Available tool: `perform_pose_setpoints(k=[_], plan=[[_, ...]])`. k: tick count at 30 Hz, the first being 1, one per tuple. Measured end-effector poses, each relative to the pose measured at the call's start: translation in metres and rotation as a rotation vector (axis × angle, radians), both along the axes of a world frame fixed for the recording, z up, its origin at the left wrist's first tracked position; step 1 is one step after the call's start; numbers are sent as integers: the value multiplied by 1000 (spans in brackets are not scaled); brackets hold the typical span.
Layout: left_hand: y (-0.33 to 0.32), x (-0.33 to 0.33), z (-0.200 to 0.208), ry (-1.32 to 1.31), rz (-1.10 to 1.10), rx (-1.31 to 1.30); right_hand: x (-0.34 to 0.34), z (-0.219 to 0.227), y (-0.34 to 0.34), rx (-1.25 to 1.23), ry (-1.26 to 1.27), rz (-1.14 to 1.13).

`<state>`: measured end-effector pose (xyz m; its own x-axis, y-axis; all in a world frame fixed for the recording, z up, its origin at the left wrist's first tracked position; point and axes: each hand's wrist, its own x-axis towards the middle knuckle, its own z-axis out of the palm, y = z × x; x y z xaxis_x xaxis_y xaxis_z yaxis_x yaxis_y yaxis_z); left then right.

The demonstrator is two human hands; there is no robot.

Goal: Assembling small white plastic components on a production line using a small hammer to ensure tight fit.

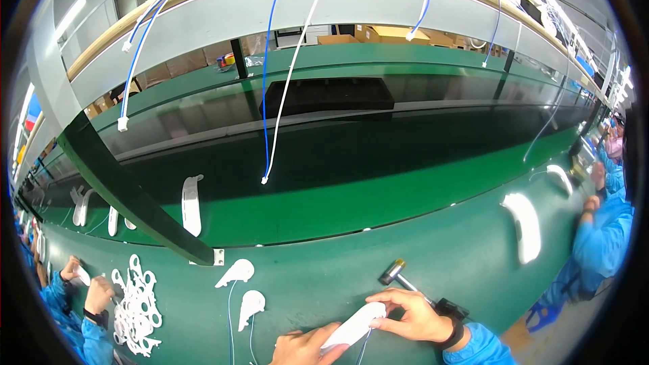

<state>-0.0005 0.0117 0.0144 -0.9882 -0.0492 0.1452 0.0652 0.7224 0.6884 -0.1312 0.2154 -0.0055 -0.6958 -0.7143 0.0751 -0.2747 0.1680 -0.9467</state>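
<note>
At the front of the green bench I hold a long white plastic housing (354, 328) between both hands. My left hand (304, 347) grips its near left end. The fingers of my right hand (411, 313) are closed round its far right end. A thin blue-and-white cable (364, 345) hangs from the housing by my right fingers. Just beyond my right hand lies a small mallet (393, 272). A black object (451, 309) is partly hidden behind my right wrist. Left of my hands rest two white teardrop-shaped parts (238, 272), (251, 305), each with a cable trailing toward me.
A pile of white ring-ended parts (137, 311) lies at left, near a co-worker's hands (99, 294). Another co-worker (602, 230) sits at right by a white curved housing (524, 228). A dark green post (128, 196) stands on the bench. Cables (266, 94) hang over the belt (304, 213).
</note>
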Motion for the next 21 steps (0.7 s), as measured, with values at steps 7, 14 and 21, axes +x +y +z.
perform_pose_setpoints(k=[7,14,21], plan=[[1,-1,0,-19,-4,32,0,-2,2,-11,-28,30],[4,-1,3,-16,-20,36,4,-5,2,2,-62,61],[4,-3,3,23,-23,44,1,-1,2,17,-55,99]])
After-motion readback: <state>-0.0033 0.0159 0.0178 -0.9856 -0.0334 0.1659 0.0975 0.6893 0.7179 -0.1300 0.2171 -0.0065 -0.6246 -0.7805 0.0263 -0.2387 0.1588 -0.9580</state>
